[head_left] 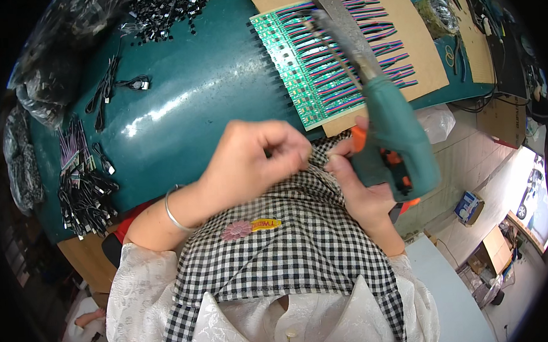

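Observation:
My right hand [362, 189] grips the handle of a teal soldering gun [393, 139] with an orange trigger; its long metal tip [342, 36] points up over a row of green circuit boards [300, 64] with coloured wires [381, 46]. My left hand [252, 162], with a silver bangle on the wrist, is closed and pinches the top edge of my black-and-white checked apron [300, 230] beside the right hand. What the left fingers hold besides the cloth is hidden.
The boards lie on brown cardboard [413, 21] on a teal table [187, 95]. Piles of small black parts [166, 15] and black cable bundles [84, 189] sit at the back and left. Dark plastic bags [41, 76] line the left edge. Boxes stand on the floor at right.

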Action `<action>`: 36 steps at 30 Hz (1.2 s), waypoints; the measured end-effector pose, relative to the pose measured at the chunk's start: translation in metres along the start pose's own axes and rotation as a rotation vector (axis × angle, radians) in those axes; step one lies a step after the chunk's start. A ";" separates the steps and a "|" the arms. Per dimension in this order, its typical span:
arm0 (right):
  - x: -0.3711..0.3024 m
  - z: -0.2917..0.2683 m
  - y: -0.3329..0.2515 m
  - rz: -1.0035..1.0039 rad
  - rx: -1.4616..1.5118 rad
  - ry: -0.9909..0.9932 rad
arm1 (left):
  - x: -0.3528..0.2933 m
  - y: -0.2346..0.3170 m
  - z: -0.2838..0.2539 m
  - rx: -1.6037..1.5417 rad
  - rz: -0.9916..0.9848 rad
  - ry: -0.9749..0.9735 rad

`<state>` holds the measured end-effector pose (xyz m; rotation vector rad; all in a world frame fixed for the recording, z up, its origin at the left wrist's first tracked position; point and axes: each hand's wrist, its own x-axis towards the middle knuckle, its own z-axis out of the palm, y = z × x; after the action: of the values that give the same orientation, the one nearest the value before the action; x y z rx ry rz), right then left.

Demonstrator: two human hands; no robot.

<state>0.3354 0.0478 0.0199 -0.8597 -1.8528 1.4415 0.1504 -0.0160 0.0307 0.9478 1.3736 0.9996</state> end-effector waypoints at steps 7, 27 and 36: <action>-0.007 -0.014 -0.011 0.124 0.199 0.227 | 0.034 -0.007 -0.021 -0.186 -0.261 -0.007; -0.049 -0.049 -0.007 0.268 0.316 0.212 | 0.037 -0.010 -0.018 -0.203 -0.313 0.010; -0.056 -0.055 0.000 0.241 0.302 0.167 | 0.037 -0.011 -0.017 -0.204 -0.301 0.019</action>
<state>0.4124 0.0335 0.0263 -1.0393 -1.4005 1.6863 0.1317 0.0148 0.0086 0.5618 1.3536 0.8991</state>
